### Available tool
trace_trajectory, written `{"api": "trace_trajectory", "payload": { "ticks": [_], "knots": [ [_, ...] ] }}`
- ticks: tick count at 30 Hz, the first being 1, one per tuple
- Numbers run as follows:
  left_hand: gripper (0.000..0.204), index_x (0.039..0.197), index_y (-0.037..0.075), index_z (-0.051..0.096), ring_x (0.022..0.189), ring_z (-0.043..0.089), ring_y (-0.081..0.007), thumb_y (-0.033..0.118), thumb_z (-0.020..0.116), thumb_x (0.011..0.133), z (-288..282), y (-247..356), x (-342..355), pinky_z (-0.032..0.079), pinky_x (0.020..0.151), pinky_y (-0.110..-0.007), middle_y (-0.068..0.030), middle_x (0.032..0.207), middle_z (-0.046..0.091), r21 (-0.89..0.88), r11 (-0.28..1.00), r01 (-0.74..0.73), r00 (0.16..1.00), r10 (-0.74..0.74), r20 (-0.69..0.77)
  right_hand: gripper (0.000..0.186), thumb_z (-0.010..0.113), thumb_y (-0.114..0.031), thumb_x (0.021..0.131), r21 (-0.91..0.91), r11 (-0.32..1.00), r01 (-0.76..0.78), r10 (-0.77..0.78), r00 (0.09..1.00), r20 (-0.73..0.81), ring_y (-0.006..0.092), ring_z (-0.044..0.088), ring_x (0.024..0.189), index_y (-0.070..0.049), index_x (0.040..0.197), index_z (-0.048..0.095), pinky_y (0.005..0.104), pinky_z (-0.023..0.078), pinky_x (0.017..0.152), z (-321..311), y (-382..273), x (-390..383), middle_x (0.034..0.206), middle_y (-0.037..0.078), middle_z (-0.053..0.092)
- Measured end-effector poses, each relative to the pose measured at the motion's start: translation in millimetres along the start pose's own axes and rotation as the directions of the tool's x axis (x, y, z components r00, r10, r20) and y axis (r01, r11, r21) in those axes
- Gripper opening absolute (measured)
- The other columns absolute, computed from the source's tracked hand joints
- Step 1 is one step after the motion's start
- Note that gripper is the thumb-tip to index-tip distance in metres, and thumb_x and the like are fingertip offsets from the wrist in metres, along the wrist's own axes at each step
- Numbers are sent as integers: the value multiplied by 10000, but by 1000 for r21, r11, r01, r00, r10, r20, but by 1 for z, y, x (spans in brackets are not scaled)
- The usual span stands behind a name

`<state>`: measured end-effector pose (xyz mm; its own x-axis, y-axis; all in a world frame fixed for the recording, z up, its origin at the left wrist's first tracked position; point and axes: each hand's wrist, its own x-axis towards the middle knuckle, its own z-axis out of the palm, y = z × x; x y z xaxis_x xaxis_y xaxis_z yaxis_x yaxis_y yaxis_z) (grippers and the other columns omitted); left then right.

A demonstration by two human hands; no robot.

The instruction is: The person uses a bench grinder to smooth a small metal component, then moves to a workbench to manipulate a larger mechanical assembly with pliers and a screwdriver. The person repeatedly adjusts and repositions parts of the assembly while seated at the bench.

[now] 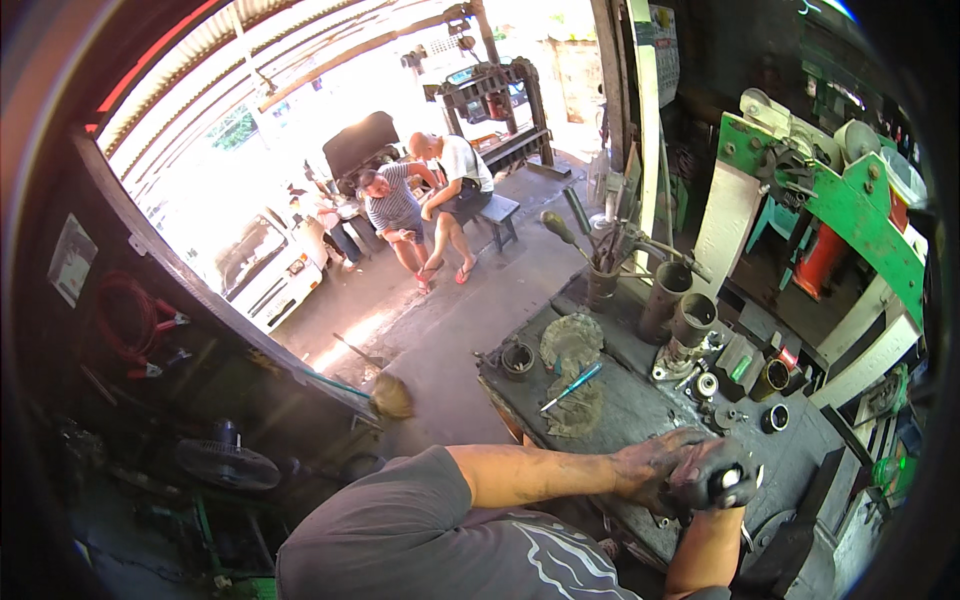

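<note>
The left hand [648,468] and right hand [708,474], both blackened, meet over the table [642,395], the right curled around a small pale-ended part [731,478]; the left's grip is unclear. Ahead and left of them, a blue screwdriver [572,386] lies on a grimy rag [574,416].

My right hand [712,482] covers most of the pale piece [731,478] and hides the fingertips of my left hand [650,466], the view's lower edge crops my right sleeve [706,594], and the can [602,289] near the far edge of the workbench [635,385] conceals the lower ends of the tools [557,226].
</note>
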<state>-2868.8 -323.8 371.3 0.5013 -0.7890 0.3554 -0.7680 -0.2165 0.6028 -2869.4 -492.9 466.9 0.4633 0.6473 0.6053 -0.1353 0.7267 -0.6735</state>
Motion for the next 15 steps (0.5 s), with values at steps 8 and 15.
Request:
{"api": "trace_trajectory", "payload": {
  "ticks": [8, 15],
  "knots": [
    [1188, 1583, 97, 350, 1499, 372, -500, 423, 988, 635, 2, -3, -9, 369, 1245, -564, -266, 1599, 375, -82, 997, -7, 985, -7, -175, 268, 683, -249, 1052, -946, 94, -310, -784, 562, -263, 227, 626, 844, 17, 1023, 693, 320, 484, 743, 67, 31, 8, 880, 105, 624],
    [1225, 1575, 74, 385, 1507, 362, -524, 434, 1011, 586, 11, -6, -6, 358, 1250, -569, -274, 1616, 372, -58, 994, 88, 993, -92, -68, 403, 801, -381, 988, -445, 891, 85, -222, 939, -264, 186, 513, 499, 11, 1035, 722, 358, 421, 497, 11, 8, -29, 674, 61, 588]
  ]
}}
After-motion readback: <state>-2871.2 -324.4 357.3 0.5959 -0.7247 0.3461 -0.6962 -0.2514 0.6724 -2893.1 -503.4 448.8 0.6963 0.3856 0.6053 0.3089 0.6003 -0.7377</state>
